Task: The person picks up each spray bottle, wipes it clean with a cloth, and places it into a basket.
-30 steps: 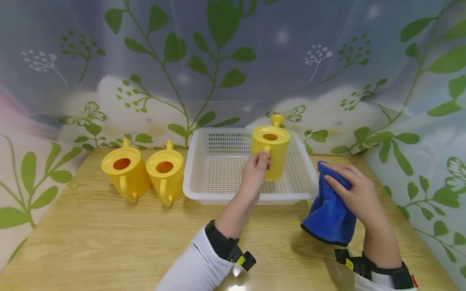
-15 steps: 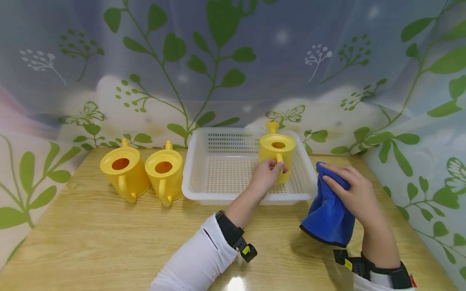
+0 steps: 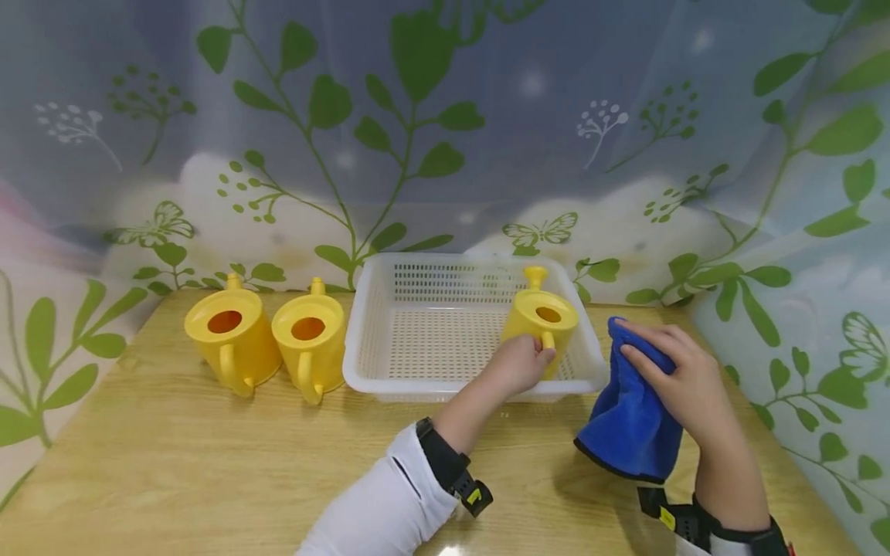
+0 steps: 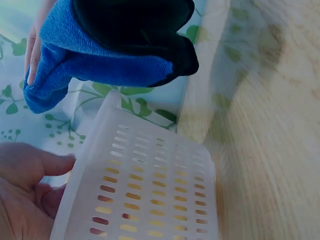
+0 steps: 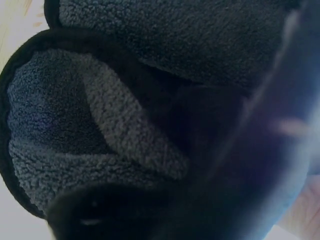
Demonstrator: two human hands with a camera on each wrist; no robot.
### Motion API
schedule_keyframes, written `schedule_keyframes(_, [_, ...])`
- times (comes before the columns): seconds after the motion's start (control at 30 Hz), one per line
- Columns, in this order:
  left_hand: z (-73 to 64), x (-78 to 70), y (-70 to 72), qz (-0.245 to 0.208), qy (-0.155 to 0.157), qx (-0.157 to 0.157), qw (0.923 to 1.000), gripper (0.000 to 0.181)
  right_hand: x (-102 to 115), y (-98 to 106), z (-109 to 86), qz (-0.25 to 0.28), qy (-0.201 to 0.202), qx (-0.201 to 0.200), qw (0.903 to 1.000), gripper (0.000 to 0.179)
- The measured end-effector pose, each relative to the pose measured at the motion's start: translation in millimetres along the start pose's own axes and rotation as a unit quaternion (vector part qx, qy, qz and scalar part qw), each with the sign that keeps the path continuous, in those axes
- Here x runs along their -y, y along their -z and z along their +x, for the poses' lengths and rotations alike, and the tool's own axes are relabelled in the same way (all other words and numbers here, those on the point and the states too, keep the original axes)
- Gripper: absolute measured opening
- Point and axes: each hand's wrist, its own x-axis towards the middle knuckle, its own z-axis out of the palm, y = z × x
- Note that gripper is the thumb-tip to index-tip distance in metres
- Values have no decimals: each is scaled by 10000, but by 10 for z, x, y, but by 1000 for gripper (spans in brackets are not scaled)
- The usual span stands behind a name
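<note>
My left hand (image 3: pixel 516 366) grips the handle of a yellow watering can (image 3: pixel 526 323) in the right part of a white slotted plastic basket (image 3: pixel 389 386). The can leans a little, its spout toward the back wall. In the left wrist view the basket wall (image 4: pixel 145 165) covers much of the can, whose yellow shows through the slots. My right hand (image 3: pixel 690 386) pinches the top of a blue cloth (image 3: pixel 629 425) beside the basket's right end; the cloth hangs down in folds. Dark-edged cloth folds (image 5: pixel 47 110) fill most of the right wrist view.
Two more yellow watering cans, one at far left (image 3: pixel 260 344) and one near the basket (image 3: pixel 323 355), stand upright on the wooden table (image 3: pixel 208 463), handles toward me. A leaf-patterned curtain (image 3: pixel 278 177) hangs right behind the table and along its sides.
My left hand has brought the watering can rightward and lower into the basket, tilting it slightly. My right hand keeps the cloth in about the same place.
</note>
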Motion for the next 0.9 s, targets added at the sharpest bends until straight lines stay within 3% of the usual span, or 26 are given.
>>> schedule_keyframes(0.1, [-4,-37,6,509,-80,271,9983,38,-1,0,-8,-46,-17,0,10000,32])
schedule_keyframes(0.3, [-22,-101,11,1224,126,637,9903,32,-9,1,-1,-80,-55,59,9999,32])
schedule_keyframes(0.67, [14,-49,-37,1393,-105,670,9879,34,-17,1,-30,-82,-122,107,9998,33])
schedule_keyframes(0.8, [20,-50,-51,2077,47,524,9768,39,-5,-6,-12,-123,-93,135,9998,33])
schedule_keyframes(0.9, [-12,-42,-81,2636,154,419,9636,44,5,-4,-28,-149,-153,243,9995,33])
